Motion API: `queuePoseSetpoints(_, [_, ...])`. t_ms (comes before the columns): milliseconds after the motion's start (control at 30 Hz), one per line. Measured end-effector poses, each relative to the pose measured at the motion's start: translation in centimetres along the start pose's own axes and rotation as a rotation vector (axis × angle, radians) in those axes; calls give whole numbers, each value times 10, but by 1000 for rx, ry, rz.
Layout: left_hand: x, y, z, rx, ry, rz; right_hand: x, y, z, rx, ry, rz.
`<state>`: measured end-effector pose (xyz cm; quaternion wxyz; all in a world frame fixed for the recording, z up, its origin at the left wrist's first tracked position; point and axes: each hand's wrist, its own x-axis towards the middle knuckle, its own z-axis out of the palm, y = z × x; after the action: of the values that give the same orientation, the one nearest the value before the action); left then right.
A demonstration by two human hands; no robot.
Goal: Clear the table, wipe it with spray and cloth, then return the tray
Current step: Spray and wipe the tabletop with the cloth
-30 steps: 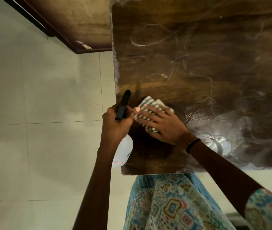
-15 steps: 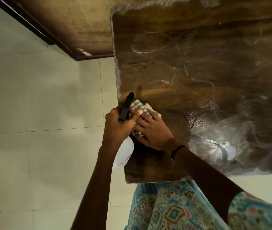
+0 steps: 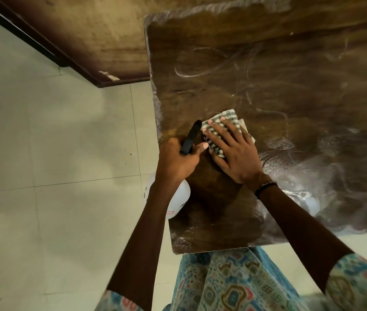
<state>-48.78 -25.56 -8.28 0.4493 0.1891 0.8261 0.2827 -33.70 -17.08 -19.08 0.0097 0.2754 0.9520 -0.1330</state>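
My right hand (image 3: 236, 153) lies flat on the cloth (image 3: 223, 122), fingers straight, pressing it down on the table (image 3: 290, 86). The cloth is checked, green and white, and sits near the left edge of the table. My left hand (image 3: 175, 162) is curled tight round the top of the spray bottle (image 3: 178, 198), just left of the cloth. The black trigger (image 3: 190, 138) sticks up past my fingers. The white bottle hangs down by the table's left edge, over the pale floor (image 3: 54, 176). The brown table top shines wet, with white streaks.
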Motion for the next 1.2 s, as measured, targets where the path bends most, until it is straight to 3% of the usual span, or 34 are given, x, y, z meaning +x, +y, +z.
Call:
queuePoseSetpoints(400, [10,-2,-11,51,6,-12,6,2,-1,5,-40,-1])
queuePoseSetpoints(633, [13,-7,-31,-3,47,-34,74,-41,3,16,-6,51])
queuePoseSetpoints(800, [13,-6,-41,14,86,-27,66,-93,19,18,-86,-103])
queuePoseSetpoints(933, [14,-6,-46,10,86,-32,19,-60,18,-22,-69,-303])
queuePoseSetpoints(1067, [14,-5,-47,-9,56,-42,25,-22,7,-30,-65,-159])
queuePoseSetpoints(1200, [18,-7,-46,-2,43,-48,83,-42,6,1,-8,34])
